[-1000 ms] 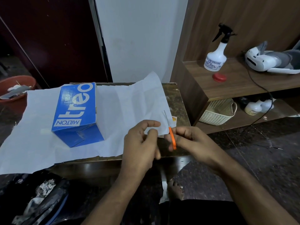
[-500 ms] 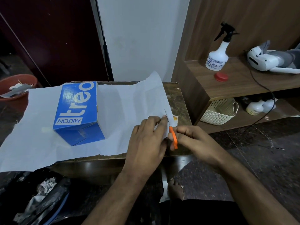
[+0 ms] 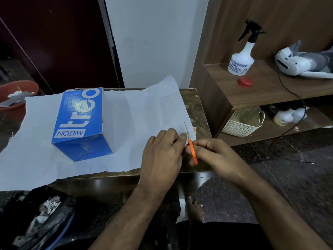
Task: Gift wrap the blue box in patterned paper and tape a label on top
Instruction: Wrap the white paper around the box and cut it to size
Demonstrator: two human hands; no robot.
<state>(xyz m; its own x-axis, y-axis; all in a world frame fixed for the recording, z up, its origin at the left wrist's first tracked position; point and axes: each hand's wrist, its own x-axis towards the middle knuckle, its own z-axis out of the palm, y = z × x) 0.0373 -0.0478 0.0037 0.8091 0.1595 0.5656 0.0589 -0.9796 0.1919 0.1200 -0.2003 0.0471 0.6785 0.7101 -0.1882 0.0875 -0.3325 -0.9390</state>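
Note:
The blue box (image 3: 81,123) with white lettering stands on the pale underside of the wrapping paper (image 3: 140,120), which is spread over a small dark table (image 3: 196,112). My left hand (image 3: 162,156) lies palm down on the paper's near right corner, fingers together and pressing it flat. My right hand (image 3: 214,156) grips a thin orange-handled cutter (image 3: 192,152) whose slim blade points away from me, along the paper's right edge beside my left fingertips.
A wooden shelf unit (image 3: 270,87) stands to the right with a white spray bottle (image 3: 242,58), a red cap (image 3: 245,82), a white headset (image 3: 299,64) and a white basket (image 3: 243,121) below. A red tub (image 3: 16,94) sits far left. Dark bags (image 3: 45,222) lie by my knees.
My left hand has come down from a pinch near the cutter and now rests flat on the paper's corner. The right hand and cutter have stayed almost in place.

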